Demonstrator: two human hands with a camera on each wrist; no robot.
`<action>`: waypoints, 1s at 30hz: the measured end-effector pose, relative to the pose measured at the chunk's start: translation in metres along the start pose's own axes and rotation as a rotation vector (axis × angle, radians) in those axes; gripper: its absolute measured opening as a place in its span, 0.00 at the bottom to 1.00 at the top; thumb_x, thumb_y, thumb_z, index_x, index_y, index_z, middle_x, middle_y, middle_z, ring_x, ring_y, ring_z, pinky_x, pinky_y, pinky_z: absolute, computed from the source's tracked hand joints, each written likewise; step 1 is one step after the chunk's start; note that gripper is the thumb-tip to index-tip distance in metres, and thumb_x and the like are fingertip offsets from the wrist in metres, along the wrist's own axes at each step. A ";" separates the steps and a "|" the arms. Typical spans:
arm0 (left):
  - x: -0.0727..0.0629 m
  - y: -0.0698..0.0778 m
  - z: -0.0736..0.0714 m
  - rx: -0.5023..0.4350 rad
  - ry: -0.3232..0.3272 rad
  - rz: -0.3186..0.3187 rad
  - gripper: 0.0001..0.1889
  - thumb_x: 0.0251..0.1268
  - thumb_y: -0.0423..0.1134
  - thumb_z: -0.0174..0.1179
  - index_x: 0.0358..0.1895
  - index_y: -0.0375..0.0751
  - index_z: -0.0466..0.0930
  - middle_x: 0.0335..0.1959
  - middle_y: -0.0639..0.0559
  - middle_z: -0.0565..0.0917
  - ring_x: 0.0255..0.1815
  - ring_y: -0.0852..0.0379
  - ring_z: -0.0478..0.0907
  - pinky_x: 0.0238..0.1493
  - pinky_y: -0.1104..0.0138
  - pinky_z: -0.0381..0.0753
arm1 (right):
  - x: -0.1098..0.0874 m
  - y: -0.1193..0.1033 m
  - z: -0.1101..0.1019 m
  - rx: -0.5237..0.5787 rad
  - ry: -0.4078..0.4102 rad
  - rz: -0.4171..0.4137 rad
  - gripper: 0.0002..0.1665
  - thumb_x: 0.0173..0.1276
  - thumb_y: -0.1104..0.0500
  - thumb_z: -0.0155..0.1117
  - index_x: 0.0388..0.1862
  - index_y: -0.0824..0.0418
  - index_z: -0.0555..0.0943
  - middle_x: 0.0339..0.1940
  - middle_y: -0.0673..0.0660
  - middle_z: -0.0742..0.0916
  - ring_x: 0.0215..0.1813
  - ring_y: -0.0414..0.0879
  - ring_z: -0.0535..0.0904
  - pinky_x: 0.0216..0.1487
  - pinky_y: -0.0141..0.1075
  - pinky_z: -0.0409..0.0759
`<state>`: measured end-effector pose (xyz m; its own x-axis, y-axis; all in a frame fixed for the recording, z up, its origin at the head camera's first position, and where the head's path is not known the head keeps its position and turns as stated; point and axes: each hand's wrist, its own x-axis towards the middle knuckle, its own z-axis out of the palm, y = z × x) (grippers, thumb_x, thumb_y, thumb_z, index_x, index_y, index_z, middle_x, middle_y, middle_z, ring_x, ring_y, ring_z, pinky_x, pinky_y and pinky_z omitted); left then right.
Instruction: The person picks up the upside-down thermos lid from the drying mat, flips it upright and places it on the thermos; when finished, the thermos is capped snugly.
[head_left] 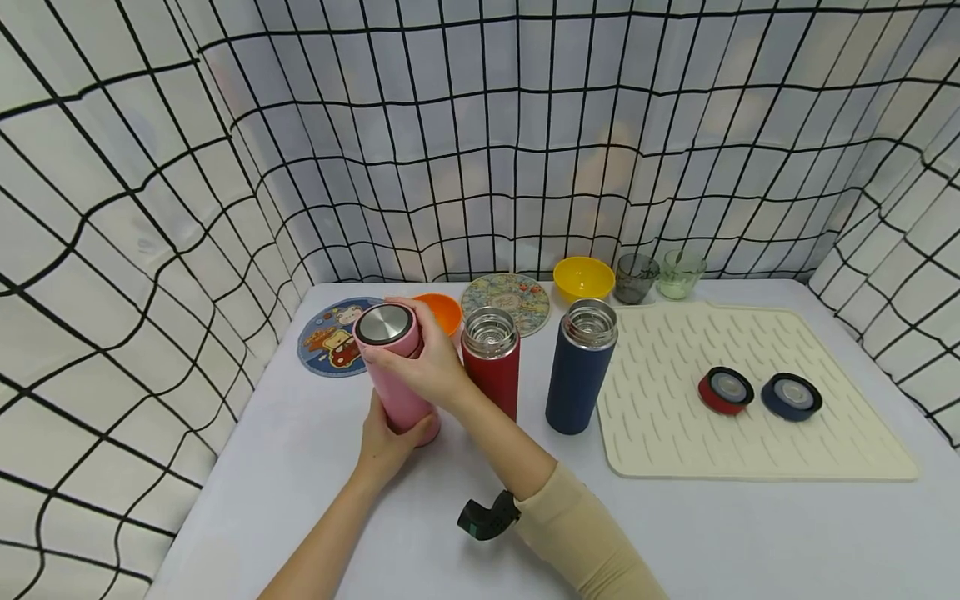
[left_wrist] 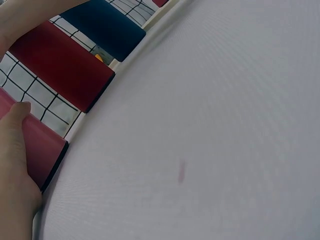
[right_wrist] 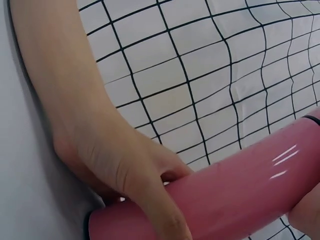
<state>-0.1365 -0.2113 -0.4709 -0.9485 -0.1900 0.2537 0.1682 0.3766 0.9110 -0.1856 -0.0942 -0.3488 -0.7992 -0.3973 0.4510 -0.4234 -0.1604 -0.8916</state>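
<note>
A pink thermos bottle (head_left: 399,392) stands on the white table with its pink lid (head_left: 386,325) on top, the lid's silver disc facing up. My left hand (head_left: 386,442) grips the bottle low near its base; the left wrist view shows the thumb (left_wrist: 20,112) across its side. Up at the lid, my right hand (head_left: 427,358) holds on with thumb and fingers around it. Just right of the pink bottle stands a red bottle (head_left: 491,367), partly behind my right forearm. Beside that is a navy bottle (head_left: 581,367). Both show bare steel mouths without lids.
On the cream drying mat (head_left: 660,450) at right lie a red lid (head_left: 726,390) and a navy lid (head_left: 792,396). Along the back are a blue round mat (head_left: 322,337), orange bowl (head_left: 442,312), patterned round mat (head_left: 528,300), yellow bowl (head_left: 583,279), and two glasses (head_left: 636,279). Black netting (head_left: 480,150) surrounds the table.
</note>
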 end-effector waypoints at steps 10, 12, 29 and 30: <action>-0.001 0.018 -0.001 -0.035 -0.052 -0.069 0.42 0.48 0.35 0.68 0.64 0.37 0.52 0.56 0.39 0.70 0.54 0.47 0.68 0.59 0.53 0.66 | -0.001 0.000 -0.001 0.032 -0.006 0.012 0.39 0.56 0.62 0.68 0.64 0.57 0.61 0.55 0.55 0.75 0.53 0.42 0.73 0.52 0.33 0.74; -0.004 0.027 -0.003 -0.037 -0.049 -0.080 0.41 0.48 0.33 0.68 0.64 0.35 0.52 0.55 0.37 0.69 0.54 0.45 0.67 0.59 0.52 0.65 | -0.001 0.001 -0.003 0.095 -0.068 0.011 0.37 0.59 0.67 0.63 0.66 0.60 0.60 0.57 0.59 0.74 0.54 0.44 0.72 0.53 0.34 0.74; -0.005 0.021 -0.001 -0.015 -0.003 -0.063 0.40 0.47 0.36 0.69 0.62 0.37 0.55 0.53 0.37 0.72 0.52 0.46 0.69 0.58 0.55 0.67 | -0.003 0.001 -0.001 0.141 -0.042 -0.002 0.35 0.59 0.67 0.62 0.65 0.61 0.62 0.57 0.60 0.74 0.55 0.43 0.72 0.55 0.34 0.72; -0.006 0.027 -0.002 -0.010 -0.006 -0.075 0.39 0.47 0.36 0.69 0.62 0.37 0.55 0.53 0.37 0.72 0.52 0.46 0.69 0.58 0.55 0.67 | -0.004 0.001 -0.001 0.158 -0.044 -0.002 0.35 0.60 0.67 0.61 0.65 0.61 0.61 0.58 0.61 0.73 0.55 0.44 0.71 0.56 0.34 0.72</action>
<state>-0.1255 -0.2018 -0.4469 -0.9601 -0.2119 0.1827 0.0992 0.3529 0.9304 -0.1833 -0.0920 -0.3510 -0.7773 -0.4358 0.4538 -0.3497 -0.3002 -0.8874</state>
